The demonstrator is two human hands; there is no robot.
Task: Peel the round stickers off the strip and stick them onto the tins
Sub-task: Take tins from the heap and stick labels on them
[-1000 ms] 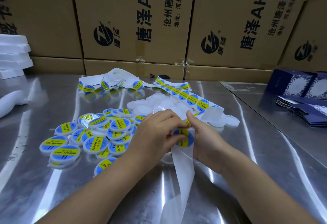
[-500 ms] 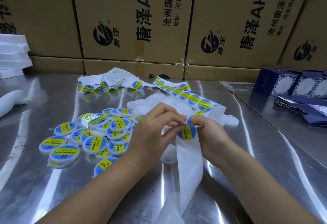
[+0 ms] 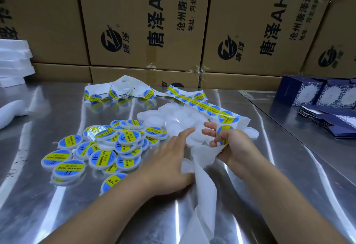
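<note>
Sticker pinched in the right hand, left hand out over the plain tins.

The right hand's curled fingers grip the blue-and-yellow sticker together with the strip, held off the table, probably so the gummed face catches nothing. Whether it is fully peeled I cannot tell. The left hand is released, fingers straight and holding nothing, reaching to the far white pile, likely to fetch one. Labelled tins lie heaped to the left, apart from the plain ones. Spent backing trails toward the near edge.
</note>
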